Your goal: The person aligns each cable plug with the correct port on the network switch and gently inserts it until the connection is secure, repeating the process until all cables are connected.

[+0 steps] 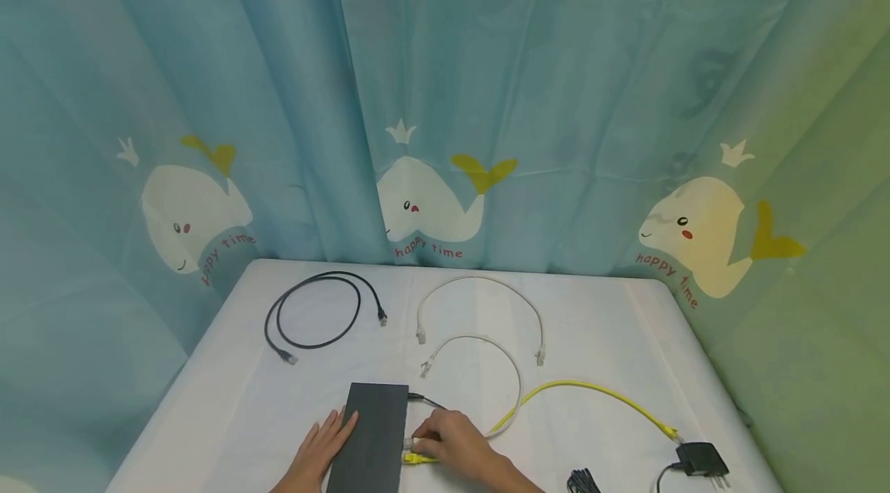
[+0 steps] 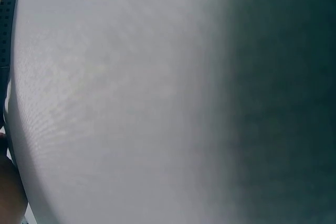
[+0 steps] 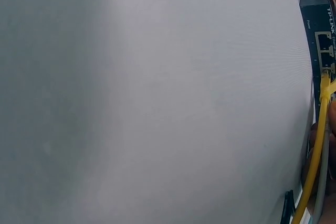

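Observation:
A dark network switch (image 1: 371, 431) lies on the white table. My left hand (image 1: 321, 448) rests on its left side with the fingers extended. With thumb and fingers, my right hand (image 1: 455, 443) pinches the plug of a white Ethernet cable (image 1: 518, 369) at the switch's right side; whether the plug is fully seated I cannot tell. Just beside it, the plug of a yellow Ethernet cable (image 1: 591, 385) sits in a port, as the right wrist view also shows on the TP-LINK-marked front (image 3: 310, 17). A black power plug (image 1: 416, 396) enters the same side farther back.
A black Ethernet cable (image 1: 310, 346) lies coiled at the back left, and another white Ethernet cable (image 1: 480, 277) curves at the back middle. On the right sits a black power adapter (image 1: 702, 459) near the yellow cable's far end. Bundled black cord (image 1: 582, 481) lies at the front.

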The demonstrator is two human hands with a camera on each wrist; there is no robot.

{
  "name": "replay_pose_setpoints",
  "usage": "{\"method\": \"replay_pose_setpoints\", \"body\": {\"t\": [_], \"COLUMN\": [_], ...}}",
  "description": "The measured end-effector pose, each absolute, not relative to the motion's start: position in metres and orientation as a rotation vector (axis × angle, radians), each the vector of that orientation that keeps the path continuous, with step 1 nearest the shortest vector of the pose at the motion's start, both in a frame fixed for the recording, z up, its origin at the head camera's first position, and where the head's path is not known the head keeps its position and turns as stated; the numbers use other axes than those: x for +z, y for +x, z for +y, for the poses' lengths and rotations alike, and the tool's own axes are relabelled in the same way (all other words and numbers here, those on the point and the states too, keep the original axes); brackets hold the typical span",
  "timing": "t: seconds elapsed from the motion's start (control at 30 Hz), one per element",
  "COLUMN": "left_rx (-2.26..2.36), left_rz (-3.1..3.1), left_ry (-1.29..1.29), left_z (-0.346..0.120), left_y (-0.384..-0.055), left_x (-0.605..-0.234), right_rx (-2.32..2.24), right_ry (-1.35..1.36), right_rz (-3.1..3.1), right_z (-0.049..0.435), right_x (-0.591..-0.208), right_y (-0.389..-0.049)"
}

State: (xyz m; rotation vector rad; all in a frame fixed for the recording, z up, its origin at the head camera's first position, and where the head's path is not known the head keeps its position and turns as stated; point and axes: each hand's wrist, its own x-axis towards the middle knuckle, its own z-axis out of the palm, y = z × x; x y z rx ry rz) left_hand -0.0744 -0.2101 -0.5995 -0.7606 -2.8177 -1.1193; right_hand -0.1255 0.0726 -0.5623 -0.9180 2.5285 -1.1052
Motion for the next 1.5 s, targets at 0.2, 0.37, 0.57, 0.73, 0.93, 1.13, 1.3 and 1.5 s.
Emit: {"method": "replay_pose_setpoints", "body": {"t": [0.2,0.37,0.57,0.73,0.93,1.13,1.3,1.5], "left_rx": [-1.076,-1.042,-1.116,-1.13,-1.124,-1.109,-1.108,-1.106], "left_rz": [-2.77,-2.754,-2.803,-2.792,-2.752,-2.754,-2.775,-2.743], "left_ry": [-0.778,-0.793,-0.761,-0.763,-0.802,-0.807,-0.787,-0.804], "left_z": [-0.2099,-0.2096,-0.2094,-0.2094,-0.2096,-0.2098,-0.2099,-0.2098], "left_y": [-0.0745,-0.0755,-0.0749,-0.0747,-0.0759,-0.075,-0.0747,-0.0755], "left_x": [-0.6032,-0.6062,-0.6016,-0.6003,-0.6027,-0.6032,-0.6028,-0.6027], "right_rx": [-1.123,-1.121,-1.137,-1.161,-1.149,-1.179,-1.202,-1.224], "right_ry": [-0.903,-0.9,-0.839,-0.802,-0.82,-0.869,-0.899,-0.867], "right_rz": [2.551,2.59,2.524,2.474,2.491,2.492,2.454,2.422], "right_z": [0.072,0.0721,0.0719,0.0713,0.0708,0.0709,0.072,0.0714], "right_x": [-0.5628,-0.5636,-0.5612,-0.5577,-0.5596,-0.5633,-0.5626,-0.5628], "right_y": [-0.1257,-0.1259,-0.1241,-0.123,-0.1229,-0.1233,-0.123,-0.1231]}}
